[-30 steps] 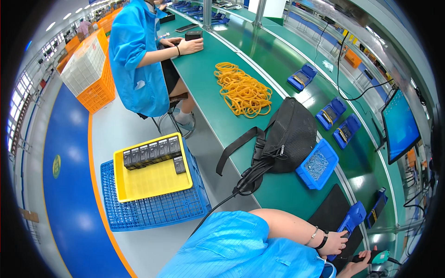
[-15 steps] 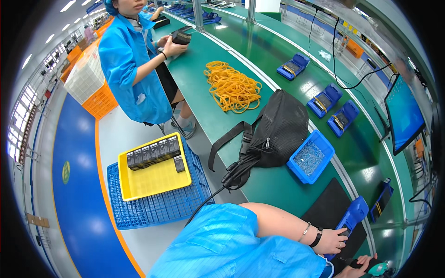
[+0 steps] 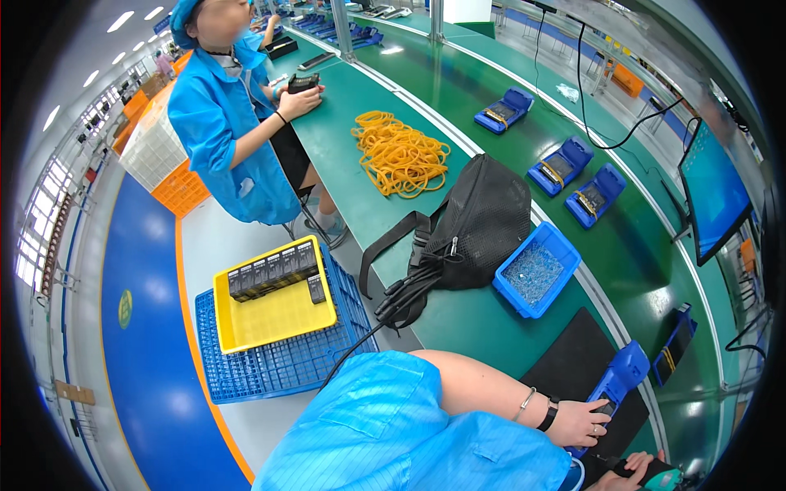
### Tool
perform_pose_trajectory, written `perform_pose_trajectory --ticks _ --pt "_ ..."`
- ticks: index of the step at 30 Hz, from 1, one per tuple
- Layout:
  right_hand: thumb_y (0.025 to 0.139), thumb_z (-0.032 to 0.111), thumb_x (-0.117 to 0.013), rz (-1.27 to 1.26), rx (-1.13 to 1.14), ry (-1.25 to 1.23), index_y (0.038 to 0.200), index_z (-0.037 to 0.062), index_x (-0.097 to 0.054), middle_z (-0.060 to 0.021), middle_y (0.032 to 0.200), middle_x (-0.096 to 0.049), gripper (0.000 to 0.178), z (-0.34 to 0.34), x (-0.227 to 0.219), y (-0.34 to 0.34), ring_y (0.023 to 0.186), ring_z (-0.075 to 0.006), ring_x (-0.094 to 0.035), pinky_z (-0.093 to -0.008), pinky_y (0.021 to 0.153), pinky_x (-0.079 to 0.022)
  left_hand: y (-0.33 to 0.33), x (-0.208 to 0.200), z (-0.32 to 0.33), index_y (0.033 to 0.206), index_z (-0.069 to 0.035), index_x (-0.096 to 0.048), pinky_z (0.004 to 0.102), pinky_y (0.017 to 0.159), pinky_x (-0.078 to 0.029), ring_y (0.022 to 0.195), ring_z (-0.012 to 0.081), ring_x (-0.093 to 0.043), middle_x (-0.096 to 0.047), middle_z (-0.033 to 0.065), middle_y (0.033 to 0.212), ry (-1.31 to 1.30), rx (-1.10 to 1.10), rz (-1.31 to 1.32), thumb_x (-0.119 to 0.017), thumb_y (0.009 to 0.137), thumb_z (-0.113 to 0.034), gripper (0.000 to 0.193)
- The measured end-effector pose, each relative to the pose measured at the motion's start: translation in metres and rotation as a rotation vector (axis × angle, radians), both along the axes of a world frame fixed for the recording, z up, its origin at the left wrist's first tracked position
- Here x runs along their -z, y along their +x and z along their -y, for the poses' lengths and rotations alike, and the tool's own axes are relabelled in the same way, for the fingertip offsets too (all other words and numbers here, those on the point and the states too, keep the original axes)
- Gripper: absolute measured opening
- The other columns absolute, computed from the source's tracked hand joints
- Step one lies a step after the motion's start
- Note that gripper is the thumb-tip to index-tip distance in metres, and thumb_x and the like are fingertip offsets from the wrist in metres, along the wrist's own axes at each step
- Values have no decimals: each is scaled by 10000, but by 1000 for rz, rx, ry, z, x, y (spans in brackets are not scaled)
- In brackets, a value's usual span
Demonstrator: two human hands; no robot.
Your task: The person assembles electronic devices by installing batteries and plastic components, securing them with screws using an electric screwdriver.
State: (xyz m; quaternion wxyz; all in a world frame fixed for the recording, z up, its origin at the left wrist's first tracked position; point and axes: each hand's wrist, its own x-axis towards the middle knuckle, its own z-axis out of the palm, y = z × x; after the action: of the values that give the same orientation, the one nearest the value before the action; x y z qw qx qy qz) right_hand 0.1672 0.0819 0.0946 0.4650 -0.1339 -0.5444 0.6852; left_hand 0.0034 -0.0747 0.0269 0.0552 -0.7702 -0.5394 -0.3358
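My left hand [image 3: 578, 422] is closed round the lower part of a blue handheld device [image 3: 627, 365], which lies at a slant on a black mat [image 3: 577, 352] at the bench edge. The device's upper blue end sticks out past my fingers. At the bottom right, my right hand [image 3: 629, 473] has its fingers wrapped round a black tool with a teal end [image 3: 668, 479]; its kind is hard to make out at the rim. Beyond the mat stands a blue bin [image 3: 565, 286] of small metal pieces that look like screws.
Several similar blue devices [image 3: 559, 166] lie on the green line. A black bag [image 3: 483, 221] with cables and a heap of yellow rubber bands [image 3: 401, 155] lie on the bench. Left, a yellow tray [image 3: 278, 329] of black boxes sits on a blue crate [image 3: 246, 378]. A co-worker [image 3: 229, 139] holds a black block.
The whole view has shifted slightly. My hands keep their hold on the device and the tool. The co-worker's hands have lowered, and a flat dark piece now lies on the bench beside them.
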Motion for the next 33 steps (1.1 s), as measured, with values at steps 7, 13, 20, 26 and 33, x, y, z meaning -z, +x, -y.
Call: perform_pose_trajectory --ticks 7,13,20,26,33 --pt "878 157 -541 19 -69 111 926 84 -642 -24 626 -394 134 -11 10 9 625 -173 -400 -300 595 -320 -3 -5 3 1160 -69 -586 567 1092 -142 1286 332 -347 -494 135 1272 -35 23 12 -734 604 -465 698" --pt "919 177 -492 34 -93 94 986 94 -616 -20 640 -383 164 -12 13 18 636 -165 -394 -289 618 -321 -1 -10 6 1168 -59 -578 569 1095 -133 1287 333 -347 -489 142 1285 -45 28 39 -738 594 -458 717" --pt "933 212 -466 27 -151 146 963 87 -606 -15 645 -373 191 -7 4 14 630 -168 -392 -294 624 -320 -1 -11 8 1176 -47 -570 566 1099 -119 1297 336 -337 -481 149 1296 -38 31 64 -736 601 -454 723" --pt "917 234 -488 24 -59 101 862 92 -592 -9 619 -347 185 1 -4 10 612 -165 -385 -293 609 -309 -1 -14 10 1184 -47 -562 563 1100 -119 1296 337 -338 -478 147 1300 -28 25 51 -736 604 -456 731" --pt "897 238 -504 34 27 64 815 89 -586 -4 596 -320 189 0 -4 11 589 -157 -366 -297 576 -294 0 -17 11 1193 -47 -555 562 1100 -118 1297 335 -338 -476 150 1302 -48 29 59 -732 613 -451 729"
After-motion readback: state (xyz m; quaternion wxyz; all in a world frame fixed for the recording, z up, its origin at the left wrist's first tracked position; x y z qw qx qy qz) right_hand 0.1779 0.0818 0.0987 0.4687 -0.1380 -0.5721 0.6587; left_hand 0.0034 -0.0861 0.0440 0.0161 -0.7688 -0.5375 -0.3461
